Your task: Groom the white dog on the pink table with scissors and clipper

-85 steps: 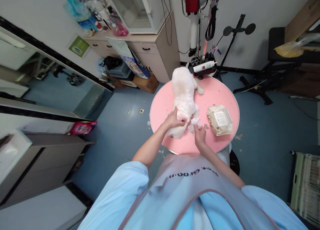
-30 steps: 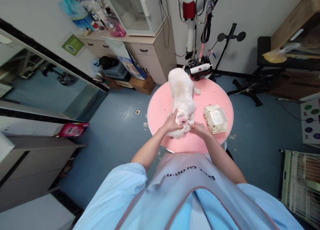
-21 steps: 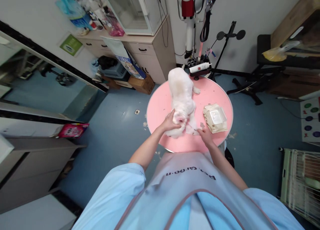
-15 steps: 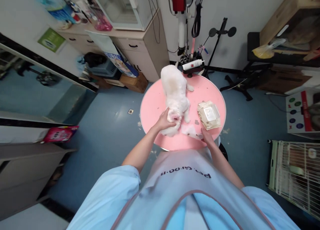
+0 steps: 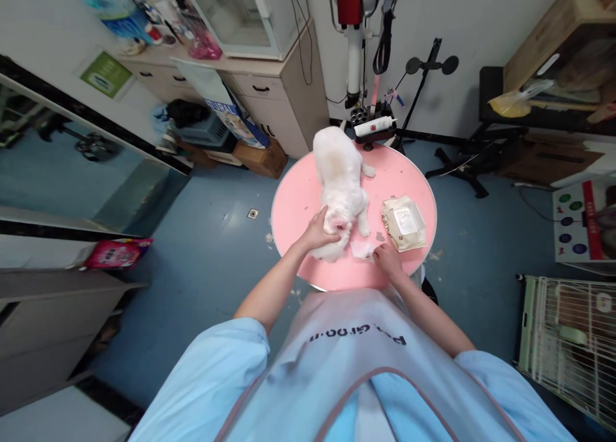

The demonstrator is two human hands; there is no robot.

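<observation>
A white, close-clipped dog (image 5: 339, 169) is on the round pink table (image 5: 293, 201), its head end toward me. My left hand (image 5: 318, 231) grips the side of the dog's head beside a pink patch of bare skin, thumb laid across and the other fingers partly hidden in fur. To the right of the head, my right hand (image 5: 386, 260) is closed, with its fingertips on a crumpled white wipe (image 5: 362, 248) lying on the tabletop. A beige pack of wipes (image 5: 403, 224) with a white lid sits just beyond that hand.
A white bottle (image 5: 374, 126) lies in a black holder at the table's far edge, near a hanging black strap (image 5: 384, 41). Loose fur tufts dot the table and blue floor. Left stands a cabinet (image 5: 269, 95); at right, a wire cage (image 5: 568, 339).
My right hand has moved left, closer to the dog's head, and the stretched wipe is now bunched up. My left hand stays on the head. The view has shifted slightly.
</observation>
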